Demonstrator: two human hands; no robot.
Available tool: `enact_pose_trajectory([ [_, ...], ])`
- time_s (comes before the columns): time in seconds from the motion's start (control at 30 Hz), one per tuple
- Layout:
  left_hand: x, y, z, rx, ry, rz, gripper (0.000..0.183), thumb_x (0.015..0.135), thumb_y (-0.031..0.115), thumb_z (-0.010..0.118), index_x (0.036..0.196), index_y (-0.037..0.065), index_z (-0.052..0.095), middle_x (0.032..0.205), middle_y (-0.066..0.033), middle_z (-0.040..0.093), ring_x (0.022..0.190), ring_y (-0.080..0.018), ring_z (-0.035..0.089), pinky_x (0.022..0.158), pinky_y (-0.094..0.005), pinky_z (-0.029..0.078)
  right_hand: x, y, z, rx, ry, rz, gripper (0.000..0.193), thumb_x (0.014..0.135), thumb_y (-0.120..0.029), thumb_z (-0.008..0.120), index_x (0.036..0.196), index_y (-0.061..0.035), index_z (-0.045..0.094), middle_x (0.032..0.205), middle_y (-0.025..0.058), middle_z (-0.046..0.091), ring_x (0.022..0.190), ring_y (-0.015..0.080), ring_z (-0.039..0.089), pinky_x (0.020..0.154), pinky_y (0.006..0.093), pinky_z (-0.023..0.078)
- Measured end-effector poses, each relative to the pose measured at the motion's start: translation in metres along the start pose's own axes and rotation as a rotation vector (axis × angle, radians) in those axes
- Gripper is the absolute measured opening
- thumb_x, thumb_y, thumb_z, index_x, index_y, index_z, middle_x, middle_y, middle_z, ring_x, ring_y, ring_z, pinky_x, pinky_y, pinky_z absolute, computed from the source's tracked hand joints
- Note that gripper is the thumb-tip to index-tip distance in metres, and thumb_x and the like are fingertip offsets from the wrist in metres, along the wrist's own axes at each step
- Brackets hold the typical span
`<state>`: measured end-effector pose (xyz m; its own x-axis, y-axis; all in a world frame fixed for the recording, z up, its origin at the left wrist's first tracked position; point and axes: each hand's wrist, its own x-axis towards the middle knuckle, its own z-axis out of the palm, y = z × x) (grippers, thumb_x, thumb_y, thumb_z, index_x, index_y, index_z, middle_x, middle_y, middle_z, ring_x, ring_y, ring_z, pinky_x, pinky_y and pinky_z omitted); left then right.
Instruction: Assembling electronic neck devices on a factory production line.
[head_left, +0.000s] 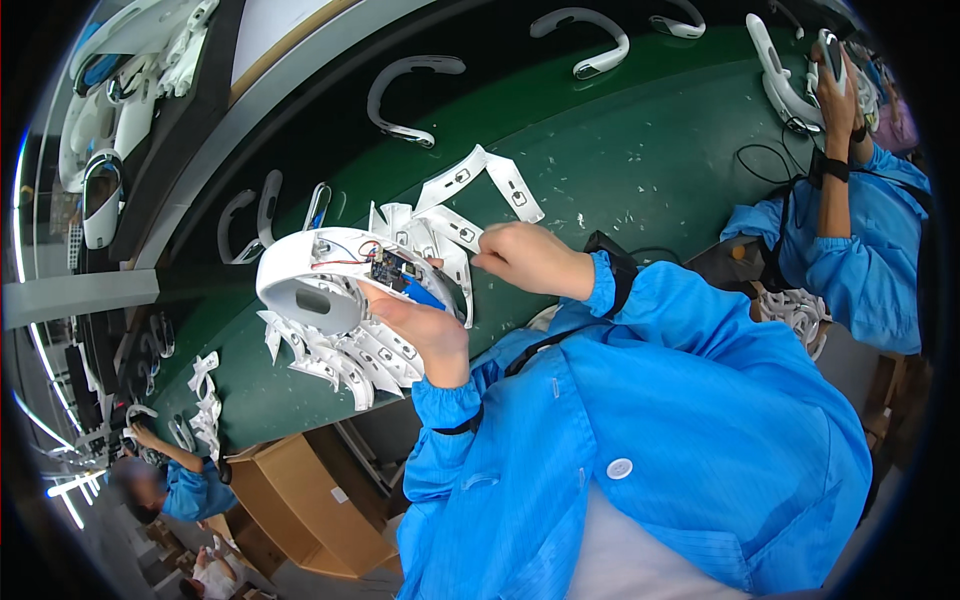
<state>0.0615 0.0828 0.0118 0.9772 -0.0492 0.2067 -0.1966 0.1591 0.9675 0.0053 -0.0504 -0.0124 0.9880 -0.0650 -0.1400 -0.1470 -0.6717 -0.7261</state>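
Observation:
My left hand [425,330] is closed around a white curved plastic housing [312,265], thumb near its open side. Inside the housing sit a small circuit board [392,268], thin red and blue wires and a blue piece. My right hand [530,258] is curled at the housing's right, its fingertips together at the end of a white curved cover piece [450,228]. Whether they grip that piece or something smaller is hidden. More white cover pieces [350,365] lie in a fanned pile below the housing, and others [515,190] rest beyond my right hand.
Several white curved devices [400,95] lie along the dark far strip of the green table [640,150]. A co-worker's hands [838,95] hold a device at the right; another co-worker [190,485] works at the lower left. An open cardboard box [310,500] stands below the near edge.

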Motion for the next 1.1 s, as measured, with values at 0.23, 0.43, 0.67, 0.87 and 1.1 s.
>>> enact_pose_trajectory([
  [0.23, -0.003, 0.028, -0.004, -0.191, -0.080, -0.282, 0.081, 0.084, 0.070, 0.015, 0.125, 0.003, 0.034, 0.092, -0.0130, 0.055, 0.069, -0.0241, 0.058, 0.056, -0.0340, 0.049, -0.002, -0.020, -0.023, 0.242, 0.067, -0.121, 0.017, 0.073, 0.000, 0.054, 0.090, -0.0017, 0.060, 0.095, 0.0115, 0.059, 0.094, 0.0314, 0.054, 0.077, 0.0398, 0.045],
  [0.43, -0.005, 0.040, -0.009, -0.291, -0.118, -0.403, 0.079, 0.091, 0.060, 0.010, 0.127, -0.003, 0.040, 0.117, -0.0120, 0.051, 0.109, -0.0217, 0.047, 0.093, -0.0309, 0.036, -0.005, -0.057, -0.042, 0.409, 0.442, -0.674, 0.026, 0.066, -0.002, 0.069, 0.091, -0.0062, 0.064, 0.093, 0.0066, 0.055, 0.087, 0.0225, 0.050, 0.073, 0.0310, 0.043],
  [0.67, -0.012, 0.043, -0.001, -0.329, -0.128, -0.482, 0.085, 0.088, 0.064, 0.009, 0.130, -0.005, 0.034, 0.121, -0.0142, 0.047, 0.110, -0.0231, 0.046, 0.093, -0.0316, 0.038, 0.001, -0.054, -0.035, 0.277, 0.417, -0.670, 0.023, 0.064, -0.007, 0.071, 0.085, -0.0081, 0.063, 0.089, 0.0053, 0.052, 0.084, 0.0217, 0.052, 0.067, 0.0295, 0.044],
  [0.87, -0.013, 0.038, -0.010, -0.406, -0.217, -0.495, 0.084, 0.088, 0.064, 0.012, 0.132, -0.004, 0.030, 0.125, -0.0136, 0.045, 0.113, -0.0235, 0.044, 0.095, -0.0321, 0.035, 0.001, -0.051, -0.030, 0.240, 0.478, -0.706, 0.022, 0.063, -0.006, 0.070, 0.084, -0.0063, 0.063, 0.089, 0.0055, 0.054, 0.080, 0.0223, 0.054, 0.068, 0.0307, 0.045],
  [1.1, -0.016, 0.035, -0.010, -0.404, -0.129, -0.537, 0.085, 0.088, 0.065, 0.014, 0.132, -0.006, 0.031, 0.125, -0.0130, 0.045, 0.114, -0.0215, 0.044, 0.098, -0.0300, 0.032, -0.002, -0.050, -0.035, 0.194, 0.443, -0.758, 0.022, 0.065, -0.010, 0.071, 0.085, -0.0064, 0.063, 0.089, 0.0057, 0.054, 0.083, 0.0238, 0.055, 0.070, 0.0329, 0.045],
])
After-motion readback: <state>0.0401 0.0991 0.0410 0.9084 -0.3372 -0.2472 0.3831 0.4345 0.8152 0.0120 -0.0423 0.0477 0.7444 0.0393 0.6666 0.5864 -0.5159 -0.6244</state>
